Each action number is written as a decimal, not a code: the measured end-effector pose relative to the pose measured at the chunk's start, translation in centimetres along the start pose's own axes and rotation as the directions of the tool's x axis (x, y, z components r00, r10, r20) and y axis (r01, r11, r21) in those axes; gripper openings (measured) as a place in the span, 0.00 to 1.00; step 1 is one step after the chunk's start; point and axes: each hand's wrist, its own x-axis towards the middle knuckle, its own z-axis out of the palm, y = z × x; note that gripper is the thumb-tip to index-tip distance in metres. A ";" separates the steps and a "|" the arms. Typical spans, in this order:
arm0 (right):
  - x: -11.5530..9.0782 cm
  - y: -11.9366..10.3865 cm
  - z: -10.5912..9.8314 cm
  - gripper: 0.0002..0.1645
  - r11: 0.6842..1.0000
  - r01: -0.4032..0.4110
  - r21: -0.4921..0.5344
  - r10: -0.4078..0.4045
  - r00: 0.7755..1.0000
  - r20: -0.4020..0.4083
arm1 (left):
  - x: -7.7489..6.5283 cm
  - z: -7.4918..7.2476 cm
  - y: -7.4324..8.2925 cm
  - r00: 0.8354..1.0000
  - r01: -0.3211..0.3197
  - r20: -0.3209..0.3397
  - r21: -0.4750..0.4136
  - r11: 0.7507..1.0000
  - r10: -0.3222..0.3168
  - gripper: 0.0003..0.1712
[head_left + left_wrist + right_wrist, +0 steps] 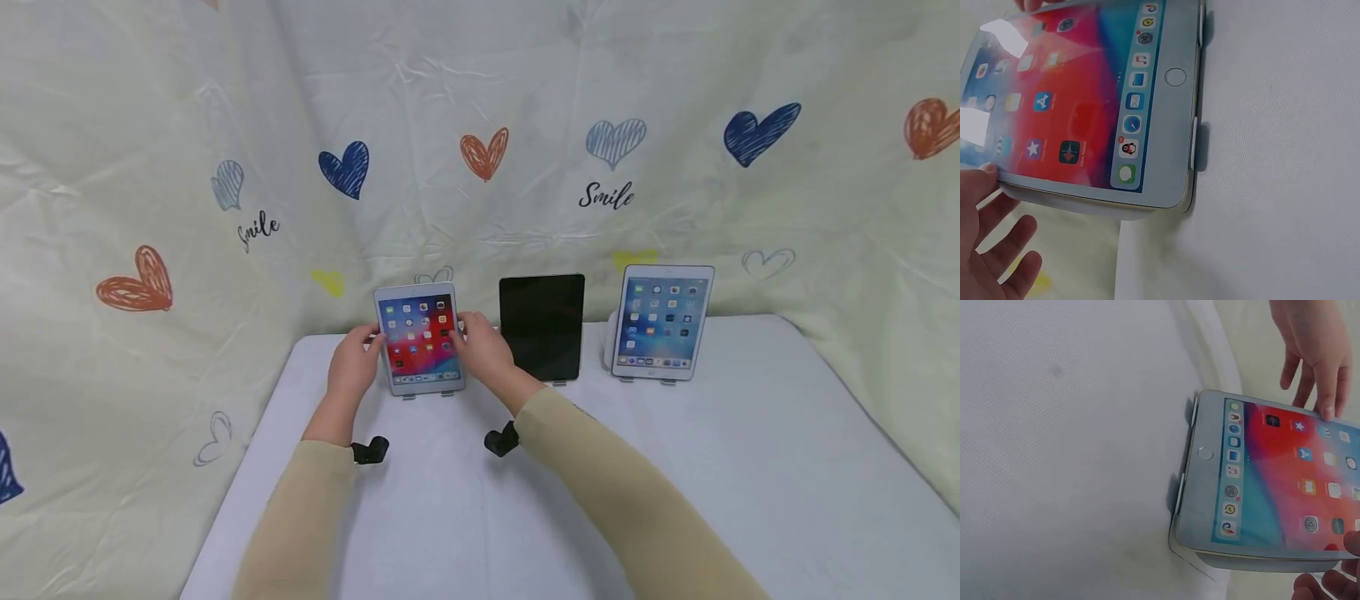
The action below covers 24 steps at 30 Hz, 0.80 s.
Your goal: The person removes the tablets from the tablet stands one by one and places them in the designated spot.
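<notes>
A white tablet (420,337) with a lit red and blue home screen leans upright on a stand, whose small front lips (408,397) show under its lower edge. My left hand (352,362) holds the tablet's left edge, with the thumb at the front rim and other fingers spread out beside and behind it in the left wrist view. On the opposite edge, my right hand (486,354) grips with its thumb over the front and its fingers bent toward the back. The home button is at the bottom, nearest me.
Right of my right hand stands a dark-screened black tablet (543,325), partly behind that wrist. Farther right, another white tablet (663,321) with a blue home screen stands on a holder. A white cloth covers the table (435,517); a heart-printed curtain (420,92) hangs behind.
</notes>
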 end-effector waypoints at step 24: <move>-1.5 1.6 0.5 0.21 0.966 0.043 0.256 -0.007 0.990 -0.140 | -1.5 0.7 -1.3 0.988 0.001 -0.147 -0.236 0.972 -0.037 0.21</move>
